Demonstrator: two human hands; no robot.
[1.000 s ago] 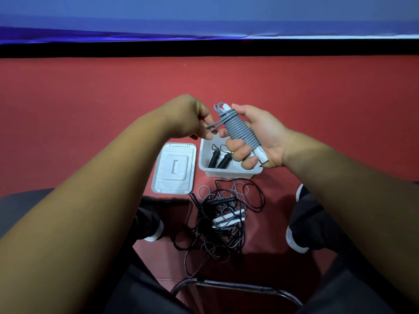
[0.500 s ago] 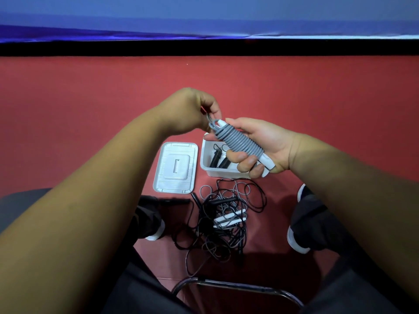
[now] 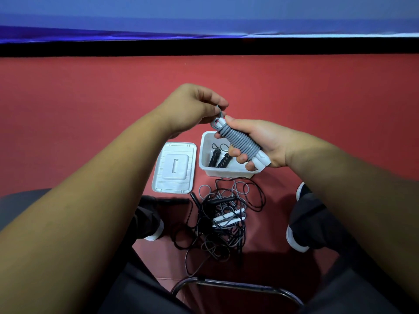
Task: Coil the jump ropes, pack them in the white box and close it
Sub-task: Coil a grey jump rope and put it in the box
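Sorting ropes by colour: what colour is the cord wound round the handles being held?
Grey cord, wound over white handles; head view.

Dim, bluish cast, dark shadow under the seat, perhaps overhead light, wide-angle bending at edges

"What closes off the far side?"

"A black band (image 3: pixel 209 47) runs straight across, edge to edge. Above it is a blue surface (image 3: pixel 204 10), with a brighter, slightly wrinkled strip right over the band. I can't tell whether it's wall or cloth."

"And below the band?"

"A matte red floor (image 3: pixel 317 98), lighter in the middle stretch just under the band and dimmer toward both sides."

"Any furniture?"

"A curved chrome tube (image 3: pixel 238 285), far below the band at the near edge. Well below the band on the left there's a rounded dark grey surface (image 3: pixel 20 200). What it belongs to isn't clear."

"The light?"

"Dim overall, with a sheen on the tube."
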